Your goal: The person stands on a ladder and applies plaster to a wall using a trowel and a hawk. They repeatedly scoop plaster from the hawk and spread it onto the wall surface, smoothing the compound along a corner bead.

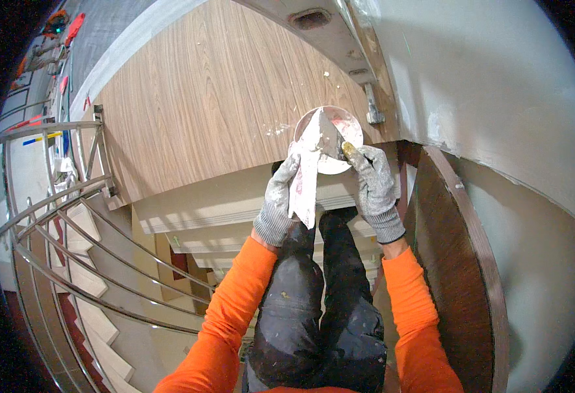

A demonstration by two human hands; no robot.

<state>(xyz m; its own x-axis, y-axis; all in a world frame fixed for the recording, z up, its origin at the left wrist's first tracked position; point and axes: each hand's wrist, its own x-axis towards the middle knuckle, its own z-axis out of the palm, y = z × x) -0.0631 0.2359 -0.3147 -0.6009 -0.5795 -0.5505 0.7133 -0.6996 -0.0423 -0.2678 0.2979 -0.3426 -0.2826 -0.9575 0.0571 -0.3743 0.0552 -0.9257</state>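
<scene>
A round white bucket (334, 168) with pinkish-white smears inside stands on the wood-look landing in front of me. My left hand (278, 196), in a grey knit glove, is closed on the edge of a long, flat white tool (305, 183) coated in plaster, which reaches from the bucket toward my knees. My right hand (374, 183), gloved alike, is closed at a putty knife with a grey blade (329, 139) over the bucket. A yellowish patch shows at its fingertips; I cannot tell whether it is handle or stained glove. The blade lies against the plaster-coated tool.
Metal railings (124, 252) curve along the left, above lower stairs (94, 314). Light stair treads (215, 196) lie below the landing (202, 98). To the right are a dark curved panel (457, 262) and a pale wall (497, 85). Tools and cables lie at the far left.
</scene>
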